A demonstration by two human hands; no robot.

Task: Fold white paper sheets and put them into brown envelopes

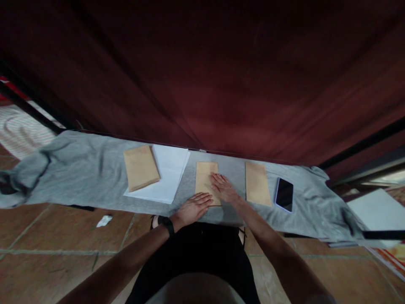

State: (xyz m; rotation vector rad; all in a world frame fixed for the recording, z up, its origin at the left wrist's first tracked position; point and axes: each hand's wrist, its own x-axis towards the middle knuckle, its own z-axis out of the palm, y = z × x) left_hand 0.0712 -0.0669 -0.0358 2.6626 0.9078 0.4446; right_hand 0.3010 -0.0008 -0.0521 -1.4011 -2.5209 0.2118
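A brown paper envelope (204,173) lies flat on the grey cloth (95,169) in front of me. My left hand (194,207) rests with outstretched fingers on its lower left part. On its right side lies my right hand (222,187), palm down, fingers stretched out. A second brown envelope (257,183) lies by itself to the right of my hands. Left of them, a stack of brown envelopes (141,167) sits partly on top of white paper sheets (171,169).
A phone (284,195) with a dark screen lies right of the single envelope. Behind the cloth-covered narrow surface rises a dark red panel (215,93). Below is a tiled floor (63,236) with a scrap of white paper (104,220). A white board (378,211) is at far right.
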